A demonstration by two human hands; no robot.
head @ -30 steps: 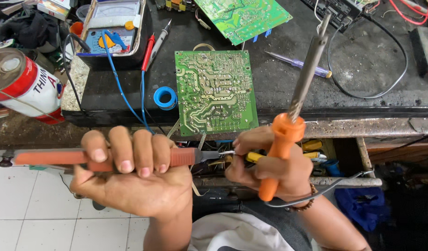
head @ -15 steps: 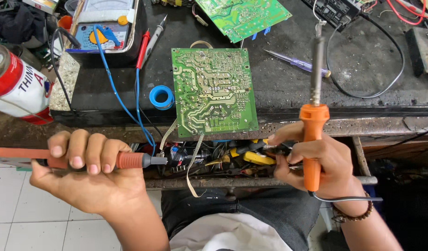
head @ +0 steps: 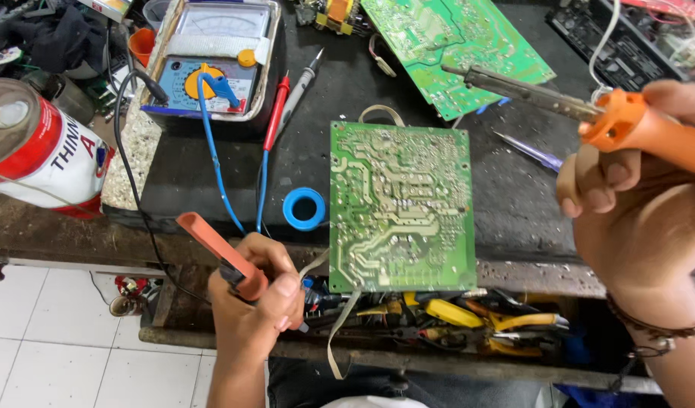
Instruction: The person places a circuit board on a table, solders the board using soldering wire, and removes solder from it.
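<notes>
Centrally, green circuit board overhangs the bench's near edge. Left hand, grip closed on orange-handled tool, near-left; right hand clasps orange soldering iron, far-right.

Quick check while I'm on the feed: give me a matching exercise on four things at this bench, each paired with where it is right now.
Things:
1. soldering iron
2. orange-handled tool
3. blue solder spool
4. red and white tin can

Places:
A. on the dark mat, just left of the middle circuit board
B. at the left edge of the bench
C. held in the right hand, tip toward the far circuit board
D. gripped in the left hand, near the front edge of the bench

Pairs: 1-C, 2-D, 3-A, 4-B
</notes>
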